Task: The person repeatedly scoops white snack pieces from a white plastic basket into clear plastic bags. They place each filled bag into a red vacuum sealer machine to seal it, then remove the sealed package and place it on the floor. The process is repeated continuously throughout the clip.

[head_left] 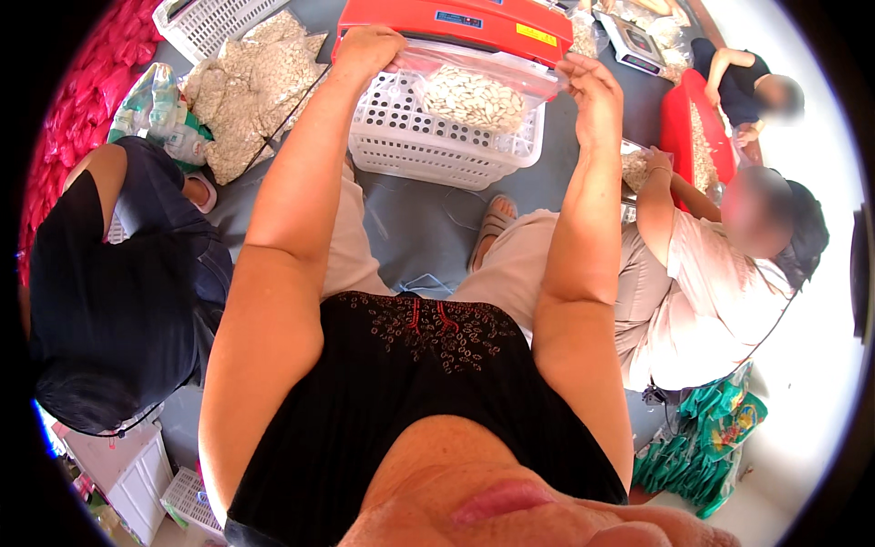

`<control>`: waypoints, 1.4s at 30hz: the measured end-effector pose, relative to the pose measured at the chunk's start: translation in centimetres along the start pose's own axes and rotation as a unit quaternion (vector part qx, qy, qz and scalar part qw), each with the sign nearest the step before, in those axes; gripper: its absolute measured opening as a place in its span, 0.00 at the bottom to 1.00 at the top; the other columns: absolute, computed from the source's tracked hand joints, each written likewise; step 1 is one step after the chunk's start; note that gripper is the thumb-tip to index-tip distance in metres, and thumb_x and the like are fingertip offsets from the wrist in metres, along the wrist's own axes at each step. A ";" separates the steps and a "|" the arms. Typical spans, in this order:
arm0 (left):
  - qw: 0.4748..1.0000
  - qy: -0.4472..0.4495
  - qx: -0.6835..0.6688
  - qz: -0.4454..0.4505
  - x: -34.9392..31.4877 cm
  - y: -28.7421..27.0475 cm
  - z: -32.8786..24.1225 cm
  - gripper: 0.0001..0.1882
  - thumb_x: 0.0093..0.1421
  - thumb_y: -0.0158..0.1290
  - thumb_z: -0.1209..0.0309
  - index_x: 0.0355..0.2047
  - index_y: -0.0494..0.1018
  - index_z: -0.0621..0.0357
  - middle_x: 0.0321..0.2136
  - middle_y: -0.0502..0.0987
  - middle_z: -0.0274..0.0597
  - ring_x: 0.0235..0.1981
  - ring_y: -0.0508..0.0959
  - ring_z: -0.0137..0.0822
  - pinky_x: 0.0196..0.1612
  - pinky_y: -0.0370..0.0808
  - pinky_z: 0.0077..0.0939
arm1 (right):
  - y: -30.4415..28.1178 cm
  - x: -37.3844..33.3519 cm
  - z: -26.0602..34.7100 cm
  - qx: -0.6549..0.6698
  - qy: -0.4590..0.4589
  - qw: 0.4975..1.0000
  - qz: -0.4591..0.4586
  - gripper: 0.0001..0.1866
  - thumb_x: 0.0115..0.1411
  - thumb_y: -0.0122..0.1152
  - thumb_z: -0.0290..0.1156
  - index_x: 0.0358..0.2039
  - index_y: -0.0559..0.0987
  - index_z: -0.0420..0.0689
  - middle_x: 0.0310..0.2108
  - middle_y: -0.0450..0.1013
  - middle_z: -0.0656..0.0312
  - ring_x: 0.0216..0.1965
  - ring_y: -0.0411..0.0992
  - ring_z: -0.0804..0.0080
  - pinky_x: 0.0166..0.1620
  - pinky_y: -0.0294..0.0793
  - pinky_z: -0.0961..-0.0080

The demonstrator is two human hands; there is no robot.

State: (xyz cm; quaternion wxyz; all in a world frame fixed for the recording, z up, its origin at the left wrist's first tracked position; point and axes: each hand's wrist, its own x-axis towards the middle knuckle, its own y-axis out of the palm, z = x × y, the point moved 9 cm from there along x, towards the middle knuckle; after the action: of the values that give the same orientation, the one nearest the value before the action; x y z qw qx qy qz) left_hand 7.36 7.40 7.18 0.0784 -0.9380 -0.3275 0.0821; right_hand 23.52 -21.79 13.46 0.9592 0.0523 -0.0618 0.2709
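Observation:
A clear plastic bag of white seeds (474, 97), apparently pumpkin seeds, lies sideways along the front of a red bag-sealing machine (419, 16). My left hand (369, 49) grips the bag's upper left corner, its fingers closed against the plastic. At the bag's right edge is my right hand (591, 89), with bent fingers that pinch the corner; the fingertips are only partly visible. Beneath the bag stands an upturned white plastic crate (437, 155) with round holes, and the seeds rest over its top. The machine's far side is cut off by the picture's edge.
Filled seed bags (246, 91) are piled at the far left, beside pink-red packages (91, 82). A scale (631, 44) and a red basin (679, 118) stand at the far right. Co-workers sit on both sides; one person's hand (658, 162) is near the basin. Green bags (702, 447) lie at the near right.

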 end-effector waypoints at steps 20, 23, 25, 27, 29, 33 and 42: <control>0.969 -0.006 -0.053 0.240 1.0 1.5 1.5 0.21 0.50 0.55 0.62 0.46 0.75 0.47 0.32 0.74 0.29 0.33 0.72 0.24 0.36 0.67 0.21 | -0.6 0.5 -7.0 -0.013 0.105 0.994 -0.021 0.08 0.62 0.55 0.29 0.37 0.79 0.40 0.31 0.76 0.67 0.31 0.68 0.81 0.38 0.67 0.81; 0.970 0.042 -0.007 0.240 0.1 2.3 0.7 0.18 0.51 0.58 0.66 0.44 0.77 0.48 0.36 0.77 0.32 0.37 0.74 0.25 0.41 0.69 0.23 | -0.6 0.3 -6.8 -0.011 0.112 0.993 -0.022 0.08 0.62 0.54 0.29 0.36 0.79 0.40 0.31 0.75 0.67 0.30 0.68 0.81 0.37 0.67 0.81; 0.971 0.043 -0.005 0.236 -0.4 2.7 0.2 0.15 0.53 0.59 0.67 0.42 0.77 0.51 0.37 0.78 0.33 0.39 0.74 0.26 0.43 0.69 0.22 | -0.9 0.4 -7.0 -0.016 0.108 0.994 -0.022 0.08 0.63 0.53 0.29 0.36 0.79 0.41 0.31 0.76 0.67 0.31 0.69 0.81 0.38 0.67 0.80; 0.976 0.058 -0.051 0.203 1.4 2.5 1.9 0.11 0.57 0.58 0.69 0.40 0.78 0.56 0.37 0.78 0.33 0.39 0.75 0.25 0.44 0.70 0.21 | -1.0 0.8 -7.4 -0.027 0.096 0.995 -0.011 0.08 0.63 0.53 0.30 0.37 0.78 0.43 0.32 0.76 0.67 0.32 0.71 0.80 0.40 0.67 0.79; 0.982 0.071 -0.065 0.164 1.9 2.6 2.1 0.09 0.58 0.57 0.69 0.39 0.78 0.56 0.37 0.78 0.31 0.36 0.74 0.23 0.43 0.70 0.20 | -1.0 0.6 -7.3 -0.023 0.095 0.995 -0.027 0.08 0.63 0.52 0.30 0.37 0.78 0.42 0.31 0.76 0.68 0.31 0.70 0.81 0.40 0.67 0.80; 0.972 0.112 -0.158 0.135 2.1 3.4 1.7 0.07 0.61 0.54 0.69 0.35 0.77 0.58 0.33 0.77 0.29 0.37 0.72 0.22 0.46 0.68 0.19 | -1.5 1.2 -7.9 -0.006 0.057 0.997 -0.047 0.08 0.64 0.52 0.31 0.36 0.78 0.41 0.30 0.75 0.68 0.30 0.69 0.82 0.39 0.67 0.82; 0.982 0.079 -0.153 0.079 0.2 1.2 0.3 0.12 0.65 0.47 0.67 0.31 0.75 0.62 0.27 0.78 0.36 0.30 0.74 0.24 0.36 0.70 0.18 | -0.9 1.0 -5.6 0.007 -0.028 0.996 -0.089 0.11 0.64 0.51 0.33 0.32 0.77 0.39 0.25 0.74 0.64 0.23 0.70 0.80 0.29 0.69 0.83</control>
State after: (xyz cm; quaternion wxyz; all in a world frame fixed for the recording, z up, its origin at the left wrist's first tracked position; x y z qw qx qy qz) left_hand 8.20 6.61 6.61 -0.0466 -0.9655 -0.2536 -0.0375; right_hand 25.32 -21.24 7.98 0.9771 0.0719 -0.0822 0.1829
